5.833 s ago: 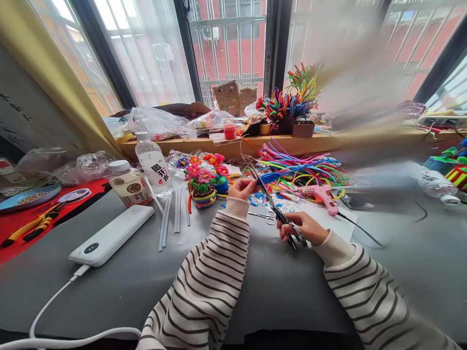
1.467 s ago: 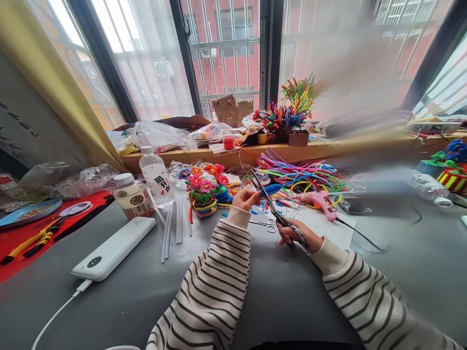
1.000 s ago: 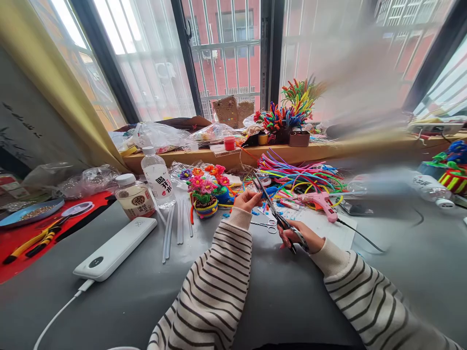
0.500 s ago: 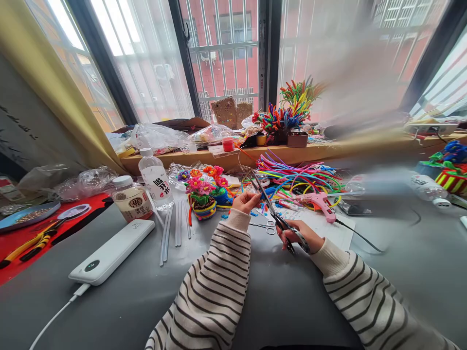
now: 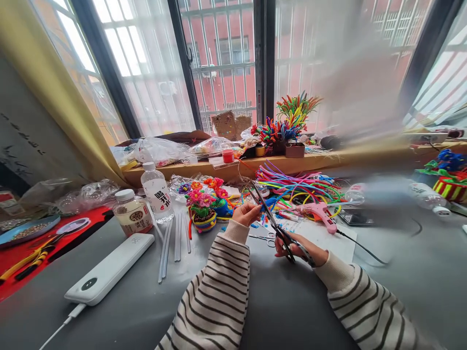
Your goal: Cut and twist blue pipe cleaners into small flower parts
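My right hand (image 5: 302, 249) is closed round the handles of a large pair of scissors (image 5: 272, 218), whose blades point forward and to the left, slightly parted. Just left of the blades, my left hand (image 5: 246, 214) is closed in a pinch; what its fingertips hold is too small to make out. Beneath the hands a small pair of scissors (image 5: 268, 238) lies on the grey table. Small blue bits are scattered around there. Left of my left hand stands a little pot (image 5: 204, 221) with pink and orange fuzzy flowers.
A bundle of coloured pipe cleaners (image 5: 292, 180) lies beyond my hands. To the right are a pink glue gun (image 5: 321, 214) with its cord and a sheet of paper (image 5: 341, 240). Clear sticks (image 5: 178, 236), bottles (image 5: 157, 194) and a white power bank (image 5: 109, 267) are on the left.
The view has tilted up a little, so everything sits lower in the picture. Both hands keep nearly the same pose, the right still on the scissors.
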{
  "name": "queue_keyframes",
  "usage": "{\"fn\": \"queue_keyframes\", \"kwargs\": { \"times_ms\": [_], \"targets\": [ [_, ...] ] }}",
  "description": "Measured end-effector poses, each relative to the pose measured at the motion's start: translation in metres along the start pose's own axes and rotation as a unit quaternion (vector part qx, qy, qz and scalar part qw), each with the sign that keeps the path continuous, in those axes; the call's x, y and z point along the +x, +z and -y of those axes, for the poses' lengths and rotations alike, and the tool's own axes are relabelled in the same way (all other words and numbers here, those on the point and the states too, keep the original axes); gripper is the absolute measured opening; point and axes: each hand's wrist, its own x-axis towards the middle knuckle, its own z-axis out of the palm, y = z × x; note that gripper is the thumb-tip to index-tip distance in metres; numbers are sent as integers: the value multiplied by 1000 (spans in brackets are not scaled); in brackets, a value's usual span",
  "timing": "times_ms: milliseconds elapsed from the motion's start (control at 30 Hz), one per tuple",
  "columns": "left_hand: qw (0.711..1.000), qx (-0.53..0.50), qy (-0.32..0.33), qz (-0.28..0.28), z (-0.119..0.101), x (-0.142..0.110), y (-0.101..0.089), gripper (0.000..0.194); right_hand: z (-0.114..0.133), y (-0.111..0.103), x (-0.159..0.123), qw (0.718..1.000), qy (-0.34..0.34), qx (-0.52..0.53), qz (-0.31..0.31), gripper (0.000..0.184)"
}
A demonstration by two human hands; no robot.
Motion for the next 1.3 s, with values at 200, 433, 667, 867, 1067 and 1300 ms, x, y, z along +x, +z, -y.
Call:
{"fn": "queue_keyframes", "kwargs": {
  "times_ms": [200, 433, 667, 867, 1067, 1300],
  "targets": [
    [1000, -17, -2, 20, -1, -1, 2, 32, -2, -1, 1, 998, -3, -53, -23, 47],
    [1000, -15, -19, -8, 1, 0, 3, 34, -7, -1, 0, 998, 25, -41, -46, 45],
    [1000, -19, -13, 4, 1, 1, 2, 34, -6, -1, -1, 999, 12, -40, -29, 43],
    [997, -19, -37, 58, -5, -1, 1, 36, -2, -2, -2, 998, -13, -64, -19, 53],
    [998, -24, -45, 41, -5, -1, 3, 36, -8, -3, 0, 997, 7, -61, -40, 48],
    [999, -26, -46, 3, 8, 6, -3, 35, -15, -3, 4, 997, 35, -17, -69, 44]
  ]
}}
